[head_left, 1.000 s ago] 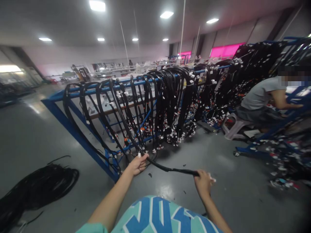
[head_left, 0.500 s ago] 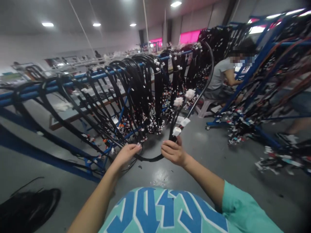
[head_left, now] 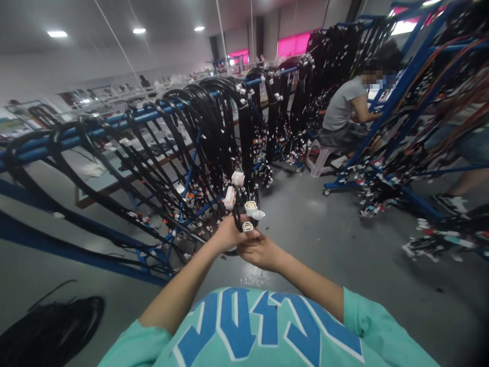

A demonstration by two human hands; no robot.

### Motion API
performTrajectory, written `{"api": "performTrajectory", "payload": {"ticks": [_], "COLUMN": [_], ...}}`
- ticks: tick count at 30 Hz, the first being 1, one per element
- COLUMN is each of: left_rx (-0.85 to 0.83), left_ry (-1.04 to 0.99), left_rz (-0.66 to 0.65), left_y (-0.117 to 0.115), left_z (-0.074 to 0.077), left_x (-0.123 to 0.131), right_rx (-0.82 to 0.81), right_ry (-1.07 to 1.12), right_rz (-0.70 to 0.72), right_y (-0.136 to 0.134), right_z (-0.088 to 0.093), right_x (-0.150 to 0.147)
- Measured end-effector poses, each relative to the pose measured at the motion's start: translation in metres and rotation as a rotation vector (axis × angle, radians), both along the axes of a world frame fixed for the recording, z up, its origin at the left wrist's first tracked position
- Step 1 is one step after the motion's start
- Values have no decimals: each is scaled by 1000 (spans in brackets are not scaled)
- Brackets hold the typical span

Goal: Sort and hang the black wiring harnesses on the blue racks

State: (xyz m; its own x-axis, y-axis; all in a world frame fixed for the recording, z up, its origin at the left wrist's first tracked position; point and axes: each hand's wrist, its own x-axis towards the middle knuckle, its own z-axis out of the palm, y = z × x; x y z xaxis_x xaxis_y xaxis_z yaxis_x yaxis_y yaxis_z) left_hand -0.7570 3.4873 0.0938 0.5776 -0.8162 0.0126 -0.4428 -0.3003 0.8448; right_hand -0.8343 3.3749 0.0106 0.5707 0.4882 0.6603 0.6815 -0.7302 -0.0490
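Both hands meet in front of my chest around the end of a black wire harness [head_left: 237,210]. My left hand [head_left: 228,235] is closed on the harness just below its branches. Pressed against it from the right and slightly lower, my right hand [head_left: 260,252] also has its fingers wrapped round the bundle. Several white connectors stick up out of the grip: a blocky one [head_left: 237,178] at the top, one with an orange edge [head_left: 229,198], and an open-faced one [head_left: 247,227] near my fingers. The rest of the harness is mostly hidden behind my hands.
A blue rack [head_left: 148,116] hung with many black harnesses runs along the left and away. Another blue rack [head_left: 401,76] stands at right, with a seated person [head_left: 344,109] on a stool [head_left: 320,160]. Black cable [head_left: 53,331] lies on the floor at lower left.
My hands have come together; the right hand moved left with the connector end. The long loop of harness that arched up at right no longer shows there. The view has turned slightly right.
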Motion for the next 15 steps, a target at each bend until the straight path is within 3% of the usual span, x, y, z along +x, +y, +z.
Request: {"api": "performTrajectory", "payload": {"ticks": [6,15], "left_rx": [-53,-66], "left_ry": [-32,-100], "left_rz": [21,30], "left_y": [9,19], "left_z": [-20,-30], "left_x": [2,8], "right_rx": [-70,-6], "right_ry": [-147,-250], "right_rz": [-56,-60], "right_y": [3,15], "right_z": [-3,-3], "right_x": [-3,3]}}
